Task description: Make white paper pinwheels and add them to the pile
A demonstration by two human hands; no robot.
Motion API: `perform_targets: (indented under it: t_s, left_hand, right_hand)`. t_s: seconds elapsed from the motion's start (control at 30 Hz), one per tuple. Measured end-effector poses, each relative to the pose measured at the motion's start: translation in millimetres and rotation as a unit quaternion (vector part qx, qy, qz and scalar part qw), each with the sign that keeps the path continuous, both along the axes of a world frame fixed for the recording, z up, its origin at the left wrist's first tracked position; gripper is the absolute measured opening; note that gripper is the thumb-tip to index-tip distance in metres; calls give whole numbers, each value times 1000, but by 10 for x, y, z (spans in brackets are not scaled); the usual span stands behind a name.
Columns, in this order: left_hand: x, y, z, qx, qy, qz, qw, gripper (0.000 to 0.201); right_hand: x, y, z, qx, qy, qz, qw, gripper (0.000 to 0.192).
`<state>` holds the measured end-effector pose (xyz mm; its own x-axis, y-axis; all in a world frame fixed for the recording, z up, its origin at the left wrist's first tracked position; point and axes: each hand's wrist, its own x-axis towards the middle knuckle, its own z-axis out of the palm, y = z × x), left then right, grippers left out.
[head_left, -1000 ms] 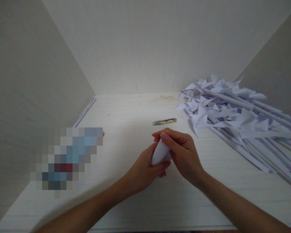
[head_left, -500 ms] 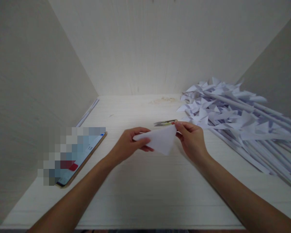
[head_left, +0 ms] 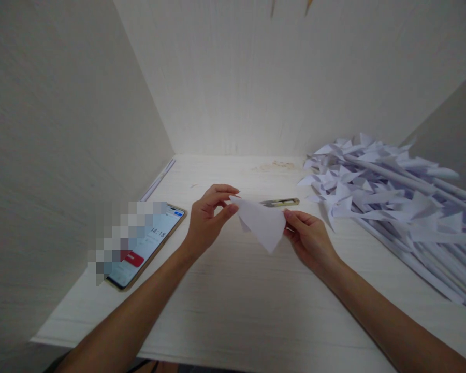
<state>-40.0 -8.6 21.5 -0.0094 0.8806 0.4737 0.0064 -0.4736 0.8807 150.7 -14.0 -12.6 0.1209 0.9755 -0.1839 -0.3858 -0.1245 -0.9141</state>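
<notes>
A piece of folded white paper point(head_left: 262, 223) is stretched between my hands above the table, one corner pointing down toward me. My left hand point(head_left: 213, 212) pinches its left tip between thumb and fingers. At the paper's right corner, my right hand point(head_left: 305, 230) grips with thumb and fingertips. Just behind the paper lie small thread snips point(head_left: 283, 201), their blades pointing left and partly hidden by it.
A phone point(head_left: 151, 243) lies on the table point(head_left: 233, 321) at the left, partly pixelated. Rolled paper sticks with white paper pinwheels point(head_left: 357, 181) are heaped at the right. Thin white strips point(head_left: 159, 178) lie along the left wall, and a panel point(head_left: 233, 77) rises behind.
My left hand has shifted to the paper's tip, and more of the paper shows, hanging with a corner down. The whole view has swung, moving the table's things rightward.
</notes>
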Motion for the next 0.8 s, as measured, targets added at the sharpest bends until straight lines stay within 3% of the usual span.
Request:
perform_targets:
  t_s: [0.17, 0.47, 0.8]
  left_hand:
    - [-6, -22, 12, -26, -34, -55, 998, 24]
    - [-9, -25, -5, 7, -15, -28, 999, 13]
    - [17, -3, -78, -39, -42, 3, 998, 14]
  right_hand:
    - [-3, -8, 1, -10, 11, 9, 1000, 27]
    - [4, -6, -4, -1, -5, 22, 1000, 28]
    - [-25, -15, 64, -34, 29, -13, 999, 28]
